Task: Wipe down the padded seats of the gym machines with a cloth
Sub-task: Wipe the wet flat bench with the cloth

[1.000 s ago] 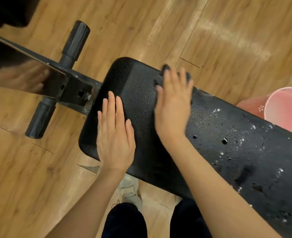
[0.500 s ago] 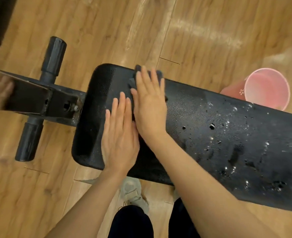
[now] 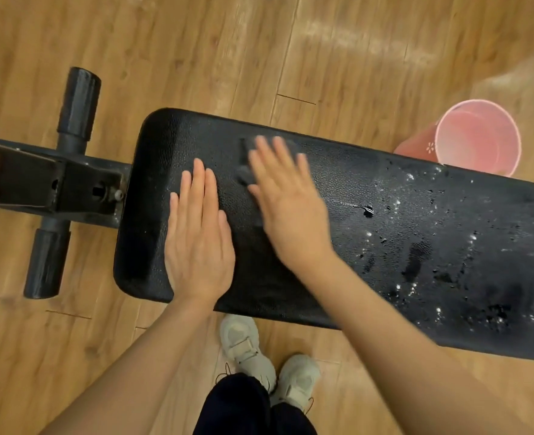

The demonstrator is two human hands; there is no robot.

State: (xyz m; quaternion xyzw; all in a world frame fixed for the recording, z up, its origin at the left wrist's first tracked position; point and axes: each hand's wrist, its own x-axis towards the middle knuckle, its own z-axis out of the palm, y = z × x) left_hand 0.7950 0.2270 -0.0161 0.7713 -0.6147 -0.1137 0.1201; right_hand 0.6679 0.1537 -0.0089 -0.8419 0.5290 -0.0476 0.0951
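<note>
Person: 2 bare forearms, no sleeves showing; left hand [image 3: 198, 243] and right hand [image 3: 290, 208] without rings or gloves. Dark trousers [image 3: 243, 406]. 2 pale beige chunky sneakers [image 3: 246, 350], dark laces.

You have one padded bench [image 3: 385, 246], one cloth [image 3: 246, 158], one pink cup [image 3: 476, 139], two shoes [image 3: 243, 346] and two foam rollers [image 3: 77, 102].

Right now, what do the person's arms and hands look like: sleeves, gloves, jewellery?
Both forearms are bare with no sleeves in view. The left hand and right hand wear no gloves, rings, watch or bands. The right hand's fingers are motion-blurred, so fine detail there is unclear.
</note>
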